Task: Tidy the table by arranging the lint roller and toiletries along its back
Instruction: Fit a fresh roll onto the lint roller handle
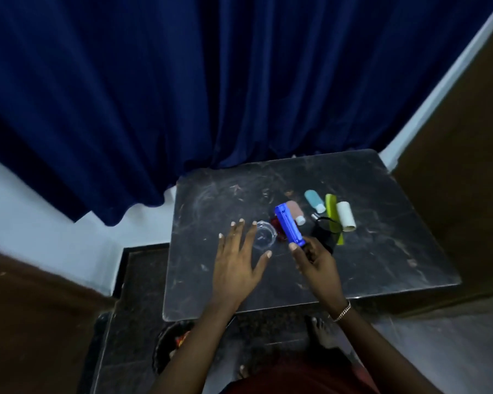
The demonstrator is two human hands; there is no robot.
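Head view: my right hand grips the near end of the blue lint roller at mid-table. My left hand is open, fingers spread, beside a clear dish. I judge that carrying the roller back could clip the pink bottle just right of it. The far left of the table looks free, though the curtain hangs over that edge.

Blue curtain hanging at back; round dark bin lower left

A home room (blue curtain, toiletries on a small table).
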